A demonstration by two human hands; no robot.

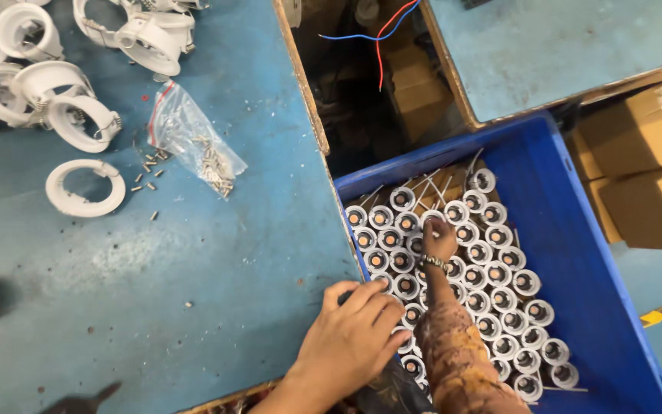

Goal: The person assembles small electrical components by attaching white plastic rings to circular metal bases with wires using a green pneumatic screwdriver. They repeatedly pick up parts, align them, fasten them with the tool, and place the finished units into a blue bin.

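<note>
My right hand [439, 239] reaches down into a blue plastic crate [576, 230] and closes its fingers on one small white round lamp part [432, 218] among several packed in rows. A patterned sleeve covers that forearm, and a bracelet sits at the wrist. My left hand [350, 333] rests flat on the corner of the blue worktable [216, 253], fingers spread over its edge next to the crate, holding nothing.
White ring-shaped lamp housings [84, 188] lie at the table's far left. A clear bag of small metal pins [193, 146] sits beside them, with loose pins scattered. Cardboard boxes [645, 165] stand right of the crate. Red and blue wires [381, 34] hang in the gap between tables.
</note>
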